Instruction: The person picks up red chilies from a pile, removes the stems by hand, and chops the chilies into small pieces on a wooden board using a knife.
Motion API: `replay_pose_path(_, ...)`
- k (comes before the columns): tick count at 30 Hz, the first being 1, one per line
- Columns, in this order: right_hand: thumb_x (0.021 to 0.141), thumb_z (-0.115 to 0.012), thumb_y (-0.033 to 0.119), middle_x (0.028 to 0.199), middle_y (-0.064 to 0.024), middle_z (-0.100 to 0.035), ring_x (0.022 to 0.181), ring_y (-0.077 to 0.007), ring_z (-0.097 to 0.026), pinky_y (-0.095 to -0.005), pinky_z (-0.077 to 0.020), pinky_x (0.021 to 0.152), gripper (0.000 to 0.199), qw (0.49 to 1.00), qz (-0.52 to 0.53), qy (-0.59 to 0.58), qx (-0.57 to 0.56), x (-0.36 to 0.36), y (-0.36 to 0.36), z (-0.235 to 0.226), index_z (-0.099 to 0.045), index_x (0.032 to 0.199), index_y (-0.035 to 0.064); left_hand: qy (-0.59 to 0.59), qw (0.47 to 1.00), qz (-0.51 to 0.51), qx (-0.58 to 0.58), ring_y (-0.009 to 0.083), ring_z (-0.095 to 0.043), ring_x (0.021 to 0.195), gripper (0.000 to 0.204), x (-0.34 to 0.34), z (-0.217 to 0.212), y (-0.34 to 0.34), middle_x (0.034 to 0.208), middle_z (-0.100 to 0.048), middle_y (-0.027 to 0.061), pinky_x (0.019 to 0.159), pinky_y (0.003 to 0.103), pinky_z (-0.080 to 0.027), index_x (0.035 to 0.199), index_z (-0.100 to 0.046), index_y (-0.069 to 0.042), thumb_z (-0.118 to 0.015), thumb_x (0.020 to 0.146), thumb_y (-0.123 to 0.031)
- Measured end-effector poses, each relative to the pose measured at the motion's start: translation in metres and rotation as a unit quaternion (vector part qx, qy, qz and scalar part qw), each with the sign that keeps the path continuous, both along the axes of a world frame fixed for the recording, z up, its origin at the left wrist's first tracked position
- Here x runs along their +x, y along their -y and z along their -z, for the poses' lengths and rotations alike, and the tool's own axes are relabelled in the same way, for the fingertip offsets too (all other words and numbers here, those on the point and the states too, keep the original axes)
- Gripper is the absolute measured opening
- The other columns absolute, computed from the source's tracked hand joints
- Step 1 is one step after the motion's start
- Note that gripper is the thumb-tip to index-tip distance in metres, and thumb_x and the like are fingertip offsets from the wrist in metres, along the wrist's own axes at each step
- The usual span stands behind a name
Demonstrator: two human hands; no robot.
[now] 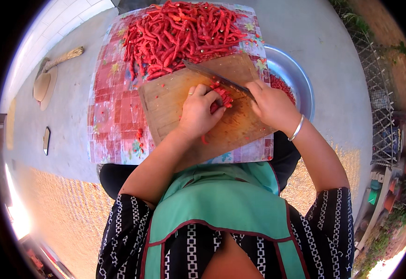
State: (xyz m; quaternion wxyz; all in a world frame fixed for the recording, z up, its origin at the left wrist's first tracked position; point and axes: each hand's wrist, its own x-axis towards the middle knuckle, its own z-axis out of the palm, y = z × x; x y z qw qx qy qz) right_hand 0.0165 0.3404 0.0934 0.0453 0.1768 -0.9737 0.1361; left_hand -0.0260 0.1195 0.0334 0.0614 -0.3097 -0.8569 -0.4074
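On a wooden cutting board [165, 104], my left hand [199, 110] presses curled fingers around a bunch of red chili peppers [224, 96], some in cut pieces. My right hand [271, 104] is closed on the handle of a kitchen knife [217, 76]. Its dark blade slants up and left across the board, just beyond my left fingers and the bunch. The handle is mostly hidden in my fist. A few red scraps lie on the board, which is stained orange near its middle.
A large heap of whole red chilies [179, 37] covers the far part of the table, which has a patterned tablecloth [112, 116]. Right of the table stands a metal basin [300, 79] with chopped red chili in it. On the floor at left lie a hat [43, 87] and a phone-like object [46, 141].
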Motion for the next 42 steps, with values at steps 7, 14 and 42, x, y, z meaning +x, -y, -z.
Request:
replay_pose_path(7, 0.084, -0.055, 0.008, 0.079, -0.0157, -0.060, 0.064, -0.0356, -0.064, -0.0448, -0.0513, 0.053, 0.012, 0.997, -0.007, 0.012, 0.077, -0.009, 0.025, -0.025, -0.046, 0.091, 0.0028, 0.017, 1.000, 0.002, -0.013, 0.0332, -0.055, 0.092, 0.017, -0.004, 0.000, 0.000, 0.093, -0.057, 0.0115, 0.079, 0.042, -0.050, 0.081, -0.066, -0.009, -0.077, 0.069, -0.016)
replay_pose_path(14, 0.084, -0.053, 0.007, 0.078, -0.0170, -0.063, 0.066, -0.0357, -0.066, -0.0435, -0.0530, 0.054, 0.012, 0.985, -0.033, 0.088, 0.144, -0.027, 0.035, -0.041, -0.048, 0.092, 0.0012, 0.029, 0.999, 0.008, -0.015, 0.0324, -0.055, 0.090, 0.016, -0.007, 0.003, 0.002, 0.091, -0.056, 0.0101, 0.076, 0.041, -0.050, 0.080, -0.066, -0.011, -0.076, 0.068, -0.015)
replay_pose_path(42, 0.086, -0.050, 0.004, 0.073, -0.0212, -0.065, 0.070, -0.0391, -0.065, -0.0469, -0.0517, 0.061, 0.012, 0.993, -0.003, 0.092, 0.074, -0.029, 0.027, -0.007, -0.049, 0.095, -0.0020, 0.010, 0.999, 0.013, 0.042, 0.0321, -0.054, 0.088, 0.020, -0.007, 0.007, 0.000, 0.089, -0.056, 0.0114, 0.076, 0.040, -0.047, 0.080, -0.065, -0.008, -0.079, 0.067, -0.012)
